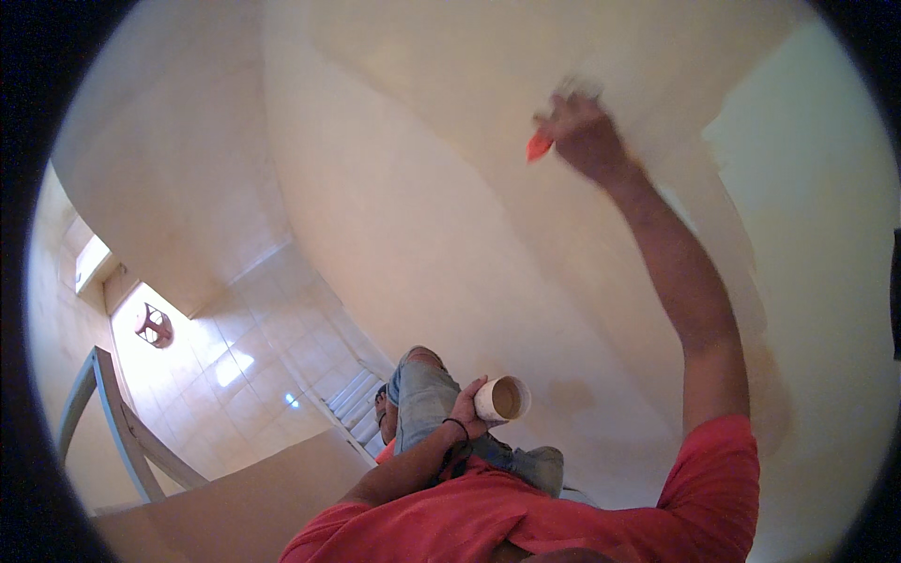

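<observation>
My left hand (466, 413) is wrapped round a white paint pot (488, 402), held in front of my body. Beige paint (507, 400) shows inside it. My right arm is stretched up and to the right, and the right hand (584, 131) is closed round a paintbrush with an orange handle (538, 146). Its bristle end (582, 87) is blurred by motion and lies at the wall (422, 206); whether it touches, I cannot tell. Patches of darker beige cover part of the wall, while a paler greenish area (817, 169) lies to the right.
Pale slats that look like ladder rungs (349, 410) are beside my bent leg (422, 399). Far below, a small stool (154, 326) stands on the shiny tiled floor (253, 328). At left are a grey-blue frame (127, 432) and a brownish panel edge (263, 483).
</observation>
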Motion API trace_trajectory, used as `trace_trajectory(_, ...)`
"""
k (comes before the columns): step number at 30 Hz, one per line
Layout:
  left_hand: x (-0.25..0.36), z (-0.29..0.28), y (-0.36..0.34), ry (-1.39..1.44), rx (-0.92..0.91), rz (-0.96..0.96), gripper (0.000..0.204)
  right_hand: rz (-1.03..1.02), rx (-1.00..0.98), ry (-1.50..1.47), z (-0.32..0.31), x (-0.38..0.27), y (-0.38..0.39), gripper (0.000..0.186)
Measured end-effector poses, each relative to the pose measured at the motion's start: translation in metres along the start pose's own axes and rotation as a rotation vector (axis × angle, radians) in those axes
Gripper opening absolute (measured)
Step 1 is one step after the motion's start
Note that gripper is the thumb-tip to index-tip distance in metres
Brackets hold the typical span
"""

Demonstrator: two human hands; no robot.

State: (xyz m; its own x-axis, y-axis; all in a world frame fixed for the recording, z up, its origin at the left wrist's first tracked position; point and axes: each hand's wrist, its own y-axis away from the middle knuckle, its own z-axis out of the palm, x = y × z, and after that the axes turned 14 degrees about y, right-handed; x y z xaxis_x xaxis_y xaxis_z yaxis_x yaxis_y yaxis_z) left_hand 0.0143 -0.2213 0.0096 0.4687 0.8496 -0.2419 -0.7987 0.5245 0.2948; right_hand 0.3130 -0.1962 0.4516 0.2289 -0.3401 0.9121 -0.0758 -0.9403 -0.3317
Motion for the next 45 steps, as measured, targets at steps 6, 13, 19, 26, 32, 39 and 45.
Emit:
trace_trajectory(6,-0.004,0.018,0.014,-0.039,0.029,0.064,0.050,0.176,-0.140,-0.570,0.007,-0.042,0.017,0.005)
trace_trajectory(13,-0.005,0.008,0.000,0.030,0.055,0.013,0.051,0.506,0.242,-0.320,-0.014,0.092,0.013,0.008)
trace_trajectory(19,-0.001,0.007,0.005,0.014,0.064,0.031,0.052,0.207,0.052,0.069,-0.070,0.090,0.052,0.019)
trace_trajectory(26,-0.009,0.024,0.010,-0.010,0.134,0.016,0.051,-0.142,-0.207,-0.141,-0.075,-0.038,0.196,0.016)
trace_trajectory(32,-0.009,0.018,0.008,-0.078,0.119,0.030,0.051,0.400,-0.043,-0.569,-0.085,-0.016,0.217,0.022)
trace_trajectory(39,-0.011,0.020,0.011,-0.122,0.139,0.064,0.053,0.559,0.273,-0.134,-0.118,0.060,0.189,0.019)
trace_trajectory(45,-0.015,0.008,0.003,-0.157,0.143,0.038,0.053,0.217,-0.076,-0.009,-0.078,-0.039,0.188,0.015)
